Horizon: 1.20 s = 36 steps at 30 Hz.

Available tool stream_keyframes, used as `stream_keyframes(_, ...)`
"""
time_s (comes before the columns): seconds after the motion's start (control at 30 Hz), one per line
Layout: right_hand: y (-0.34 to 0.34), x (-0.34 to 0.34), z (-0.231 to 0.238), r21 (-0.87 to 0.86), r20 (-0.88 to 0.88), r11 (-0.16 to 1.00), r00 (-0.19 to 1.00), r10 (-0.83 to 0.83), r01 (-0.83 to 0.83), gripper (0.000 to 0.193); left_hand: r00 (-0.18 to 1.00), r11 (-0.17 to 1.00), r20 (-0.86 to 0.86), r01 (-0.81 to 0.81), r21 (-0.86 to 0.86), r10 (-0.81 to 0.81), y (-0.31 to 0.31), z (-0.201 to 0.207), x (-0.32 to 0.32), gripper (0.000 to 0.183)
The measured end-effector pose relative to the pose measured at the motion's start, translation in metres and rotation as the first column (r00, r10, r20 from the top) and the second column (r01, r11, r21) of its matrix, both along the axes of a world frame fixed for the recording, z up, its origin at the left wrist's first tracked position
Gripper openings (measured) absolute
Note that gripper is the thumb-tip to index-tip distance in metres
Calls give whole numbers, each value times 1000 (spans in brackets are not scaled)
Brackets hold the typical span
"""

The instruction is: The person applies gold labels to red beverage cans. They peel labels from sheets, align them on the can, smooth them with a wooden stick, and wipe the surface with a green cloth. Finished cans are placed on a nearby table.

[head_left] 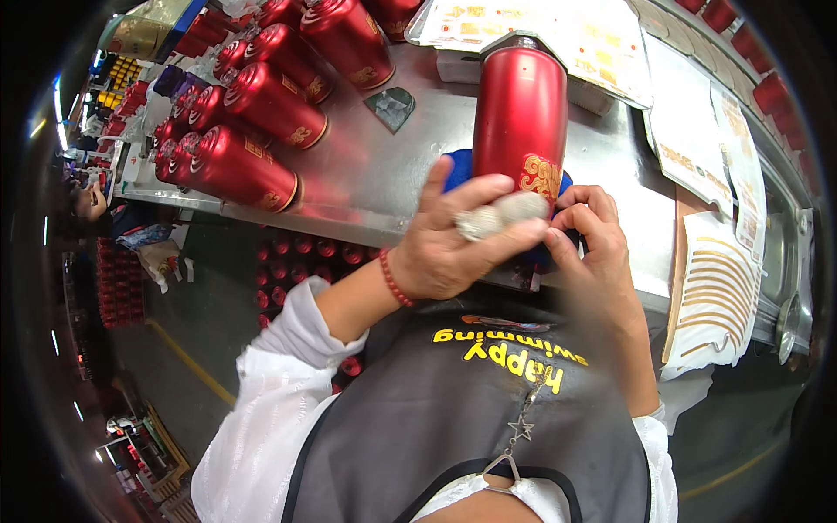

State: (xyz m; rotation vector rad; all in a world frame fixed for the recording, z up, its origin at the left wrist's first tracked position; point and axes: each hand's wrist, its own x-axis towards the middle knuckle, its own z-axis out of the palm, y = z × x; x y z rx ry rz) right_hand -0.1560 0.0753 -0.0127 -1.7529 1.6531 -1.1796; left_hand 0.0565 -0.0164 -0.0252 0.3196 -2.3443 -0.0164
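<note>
A glossy red bottle (520, 109) with gold lettering near its base lies in front of me, its base toward me, on a blue cloth-like support (459, 167). My left hand (458, 235) curves round the bottle's lower left side. Pale, whitish coverings (501, 216) show at some of its fingers; whether they are finger covers or a wad, I cannot tell. My right hand (593, 240) is at the lower right edge of the bottle, thumb and forefinger pinched together. Anything between those fingertips is hidden.
Several red bottles (275, 105) stand on the metal table (349, 174) at the left. A small dark flat piece (391, 109) lies near them. Printed decal sheets (593, 44) are at the back, and a sheet of gold strips (717, 292) lies at the right. More red bottles (301, 261) sit below the table.
</note>
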Motion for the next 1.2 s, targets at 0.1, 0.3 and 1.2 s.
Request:
stream_keyframes(0.1, 0, 3, -1, -9, -4, 1000, 1000, -3, 3, 14, 984, 922, -95, -103, 374, 148, 15, -25, 29, 44)
stream_keyframes(0.3, 2, 2, 1, -3, -15, 1000, 1000, -24, 23, 17, 995, 994, -33, -97, 50, 99, 7, -14, 22, 39)
stream_keyframes(1.2, 2, 35, 17, 20, 323, 974, 921, -220, 226, 19, 983, 934, 25, -183, 307, 184, -3, 14, -13, 83)
